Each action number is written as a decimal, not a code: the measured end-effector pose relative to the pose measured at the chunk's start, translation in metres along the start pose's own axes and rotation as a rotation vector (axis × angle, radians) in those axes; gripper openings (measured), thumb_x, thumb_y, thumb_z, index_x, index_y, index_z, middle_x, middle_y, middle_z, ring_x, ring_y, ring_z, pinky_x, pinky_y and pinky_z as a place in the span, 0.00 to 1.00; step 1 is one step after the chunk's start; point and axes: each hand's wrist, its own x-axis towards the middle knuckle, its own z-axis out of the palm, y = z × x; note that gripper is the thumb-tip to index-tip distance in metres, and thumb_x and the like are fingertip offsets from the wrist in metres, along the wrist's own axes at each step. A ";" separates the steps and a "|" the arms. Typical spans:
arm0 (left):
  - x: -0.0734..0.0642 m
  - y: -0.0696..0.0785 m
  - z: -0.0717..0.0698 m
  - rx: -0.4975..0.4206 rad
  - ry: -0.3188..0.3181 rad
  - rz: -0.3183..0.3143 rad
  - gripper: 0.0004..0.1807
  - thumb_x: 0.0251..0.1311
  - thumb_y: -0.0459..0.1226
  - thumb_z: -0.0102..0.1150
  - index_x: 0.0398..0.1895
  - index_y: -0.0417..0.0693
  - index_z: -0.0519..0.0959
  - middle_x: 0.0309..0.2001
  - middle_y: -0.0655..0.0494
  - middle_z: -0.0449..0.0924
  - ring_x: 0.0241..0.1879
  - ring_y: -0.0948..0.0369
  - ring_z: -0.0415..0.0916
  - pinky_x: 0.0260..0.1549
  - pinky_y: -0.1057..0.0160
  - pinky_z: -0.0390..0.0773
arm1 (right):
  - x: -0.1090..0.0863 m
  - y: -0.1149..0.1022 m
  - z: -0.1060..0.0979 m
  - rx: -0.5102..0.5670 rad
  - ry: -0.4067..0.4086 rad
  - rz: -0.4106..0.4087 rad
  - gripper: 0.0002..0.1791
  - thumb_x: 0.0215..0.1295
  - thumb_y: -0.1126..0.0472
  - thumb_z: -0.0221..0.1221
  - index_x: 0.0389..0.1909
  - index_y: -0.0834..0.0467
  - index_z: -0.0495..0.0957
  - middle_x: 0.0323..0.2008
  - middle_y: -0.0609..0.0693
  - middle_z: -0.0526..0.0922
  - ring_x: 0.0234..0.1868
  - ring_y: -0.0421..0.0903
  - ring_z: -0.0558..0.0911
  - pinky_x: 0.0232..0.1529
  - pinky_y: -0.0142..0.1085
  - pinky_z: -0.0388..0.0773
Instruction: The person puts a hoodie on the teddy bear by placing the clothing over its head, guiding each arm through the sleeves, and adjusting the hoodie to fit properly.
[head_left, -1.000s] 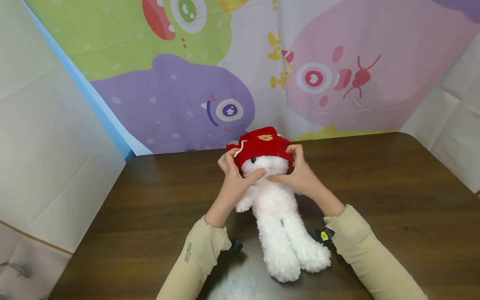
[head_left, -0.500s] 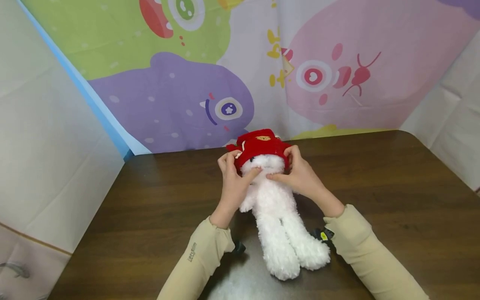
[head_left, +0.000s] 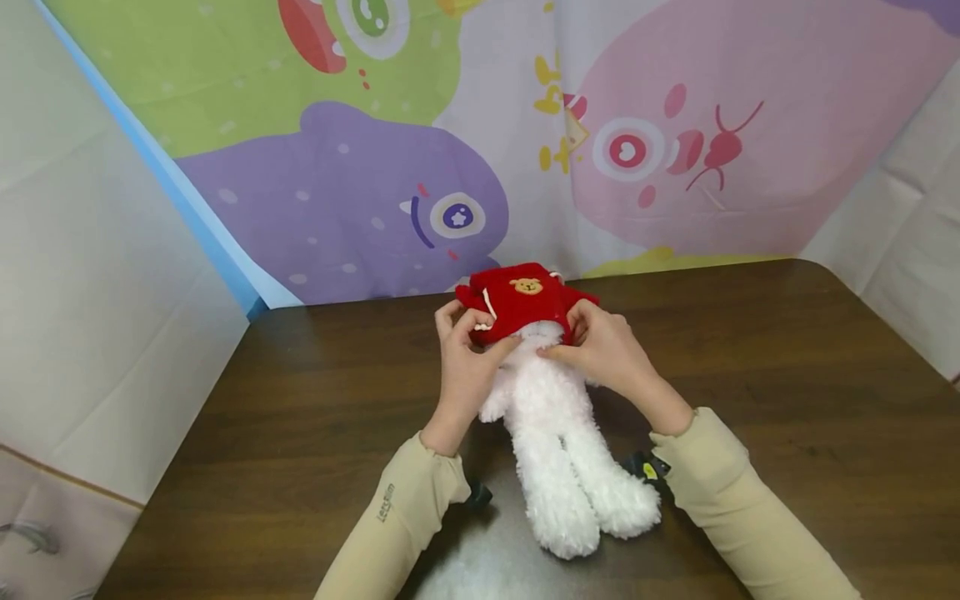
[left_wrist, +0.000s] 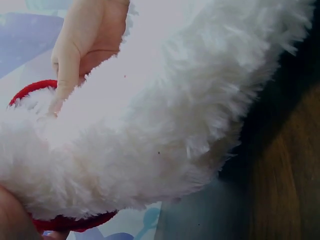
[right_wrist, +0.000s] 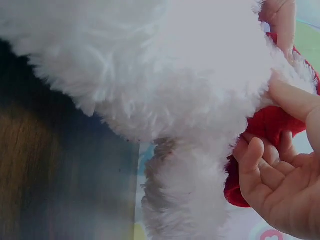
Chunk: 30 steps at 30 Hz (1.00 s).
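Covering the toy (head_left: 551, 412) mostly over its head, mid-frame, the shirt (head_left: 517, 302) is gripped, apparently hem-wise, by left hand (head_left: 468, 362) and right hand (head_left: 611, 348); the body is not yet dressed.

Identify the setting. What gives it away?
Likely an indoor tabletop corner set up for recording: a wood-grain table, a cartoon-print cloth hanging behind it, and pale side panels flanking it. Home or studio, can't tell.
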 end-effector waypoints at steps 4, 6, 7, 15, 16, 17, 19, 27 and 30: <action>0.001 -0.002 0.000 -0.001 -0.024 -0.005 0.17 0.44 0.30 0.67 0.23 0.37 0.65 0.56 0.46 0.54 0.57 0.55 0.59 0.45 0.57 0.76 | -0.001 0.001 -0.001 -0.044 -0.007 -0.053 0.14 0.49 0.59 0.65 0.23 0.59 0.68 0.17 0.49 0.72 0.19 0.43 0.69 0.21 0.33 0.67; 0.002 -0.003 0.001 0.006 -0.045 -0.009 0.18 0.44 0.28 0.66 0.22 0.37 0.62 0.56 0.45 0.54 0.59 0.54 0.57 0.46 0.55 0.76 | -0.002 0.003 -0.001 -0.069 -0.015 -0.093 0.12 0.50 0.63 0.62 0.19 0.58 0.67 0.14 0.48 0.69 0.17 0.43 0.65 0.20 0.33 0.64; 0.002 -0.004 0.001 0.018 -0.056 -0.011 0.18 0.44 0.28 0.66 0.22 0.37 0.62 0.56 0.45 0.54 0.59 0.55 0.55 0.46 0.55 0.76 | -0.002 0.004 -0.001 -0.082 -0.017 -0.110 0.11 0.50 0.65 0.60 0.18 0.58 0.67 0.13 0.47 0.67 0.16 0.43 0.63 0.20 0.33 0.62; 0.000 0.007 -0.002 0.101 -0.046 0.111 0.19 0.45 0.29 0.65 0.17 0.40 0.61 0.52 0.44 0.61 0.58 0.56 0.55 0.38 0.71 0.74 | -0.002 0.007 0.001 -0.139 -0.053 -0.203 0.13 0.49 0.68 0.59 0.15 0.56 0.64 0.13 0.46 0.63 0.17 0.41 0.61 0.21 0.32 0.61; -0.002 0.011 -0.002 0.109 -0.043 0.124 0.18 0.45 0.28 0.64 0.16 0.39 0.60 0.51 0.42 0.61 0.58 0.54 0.56 0.36 0.73 0.73 | -0.003 0.007 0.001 -0.149 -0.062 -0.215 0.14 0.49 0.68 0.60 0.15 0.56 0.64 0.13 0.47 0.63 0.18 0.41 0.61 0.21 0.32 0.60; -0.003 0.015 -0.002 0.116 -0.047 0.129 0.18 0.46 0.27 0.63 0.16 0.37 0.60 0.51 0.40 0.62 0.57 0.52 0.57 0.34 0.74 0.71 | -0.003 0.008 0.002 -0.158 -0.072 -0.228 0.14 0.49 0.68 0.60 0.15 0.56 0.64 0.14 0.47 0.63 0.18 0.41 0.61 0.21 0.32 0.60; -0.005 0.023 -0.004 0.123 -0.083 0.124 0.18 0.47 0.25 0.62 0.16 0.32 0.60 0.52 0.36 0.61 0.57 0.48 0.58 0.33 0.76 0.70 | -0.004 0.009 0.004 -0.173 -0.092 -0.247 0.15 0.49 0.68 0.60 0.15 0.56 0.63 0.15 0.47 0.63 0.18 0.41 0.60 0.21 0.32 0.60; 0.000 0.015 -0.015 0.126 -0.356 -0.045 0.18 0.52 0.26 0.59 0.21 0.34 0.57 0.56 0.41 0.51 0.57 0.49 0.62 0.39 0.65 0.75 | -0.004 0.016 0.003 -0.194 -0.202 -0.245 0.16 0.51 0.65 0.60 0.14 0.55 0.62 0.15 0.47 0.63 0.17 0.41 0.60 0.21 0.32 0.60; 0.000 0.012 -0.017 0.122 -0.395 -0.064 0.18 0.52 0.26 0.58 0.21 0.35 0.57 0.55 0.42 0.51 0.57 0.49 0.62 0.36 0.67 0.73 | -0.003 0.019 0.003 -0.205 -0.258 -0.243 0.16 0.52 0.65 0.59 0.14 0.56 0.62 0.15 0.47 0.62 0.18 0.41 0.60 0.22 0.31 0.60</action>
